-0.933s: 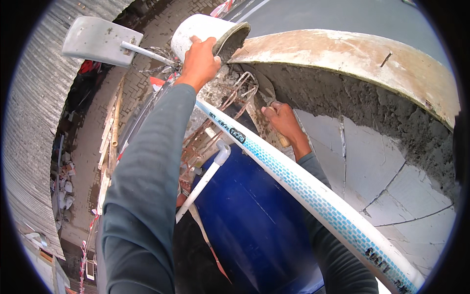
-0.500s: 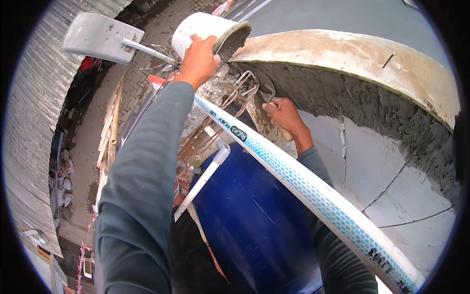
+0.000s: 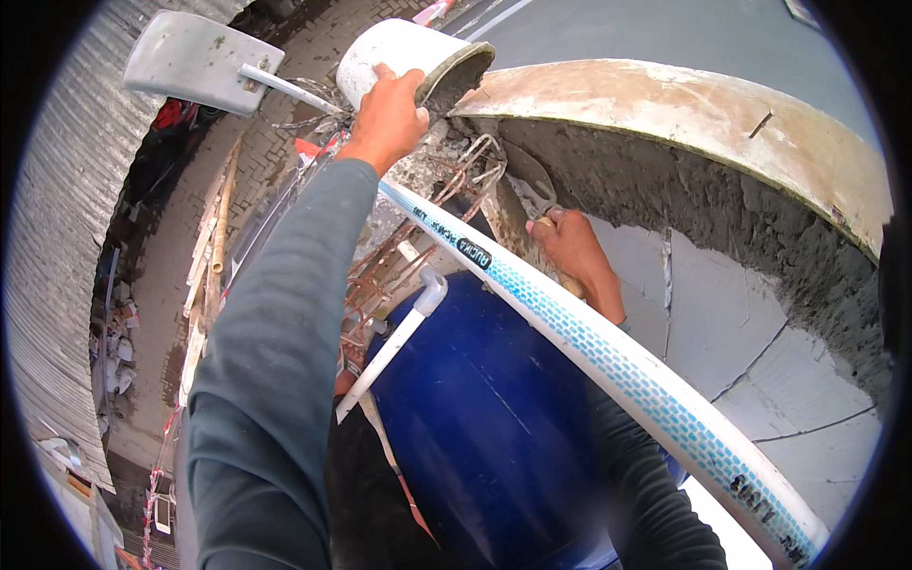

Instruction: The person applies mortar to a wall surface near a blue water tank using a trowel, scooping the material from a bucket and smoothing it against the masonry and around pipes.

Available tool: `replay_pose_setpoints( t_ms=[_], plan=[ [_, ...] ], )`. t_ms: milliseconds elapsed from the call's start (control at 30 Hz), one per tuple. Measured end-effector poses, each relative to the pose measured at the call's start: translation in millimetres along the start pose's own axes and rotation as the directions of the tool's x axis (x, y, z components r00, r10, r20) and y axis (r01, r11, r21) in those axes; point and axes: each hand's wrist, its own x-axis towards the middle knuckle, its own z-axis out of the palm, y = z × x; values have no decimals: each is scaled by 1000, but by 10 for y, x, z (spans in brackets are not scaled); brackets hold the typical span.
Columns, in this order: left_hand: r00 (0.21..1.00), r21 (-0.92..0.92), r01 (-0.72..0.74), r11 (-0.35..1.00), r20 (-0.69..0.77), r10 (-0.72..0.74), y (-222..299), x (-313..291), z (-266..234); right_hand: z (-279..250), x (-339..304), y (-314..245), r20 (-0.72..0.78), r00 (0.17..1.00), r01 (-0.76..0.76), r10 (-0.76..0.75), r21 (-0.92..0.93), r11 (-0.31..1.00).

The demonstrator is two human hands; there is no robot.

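Bucket, one, white, tilts under the left hand, half-curled and holding it. The right hand wraps round one trowel, maybe touching wet cement ahead. One blue barrel sits nearer; brick ground lies left.

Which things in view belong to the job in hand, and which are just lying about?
In use:
- white bucket, left hand on it
- trowel, in right hand
- grey mortar

Apparently just about:
- blue drum
- patterned white pipe
- bamboo pole
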Motion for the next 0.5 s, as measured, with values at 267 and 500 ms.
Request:
replay_pose_setpoints(
  t_ms=[267,500],
  plan=[
    [1000,-4,6,1000,5,-6,-37,-53,-46,-468,-861,-1117,-68,994,74,-82,-114,991],
    [1000,-37,-22,999,-11,22,-46,-27,-13,-327,52,-1541,135,989,123,-58,-539,833]
  ],
)
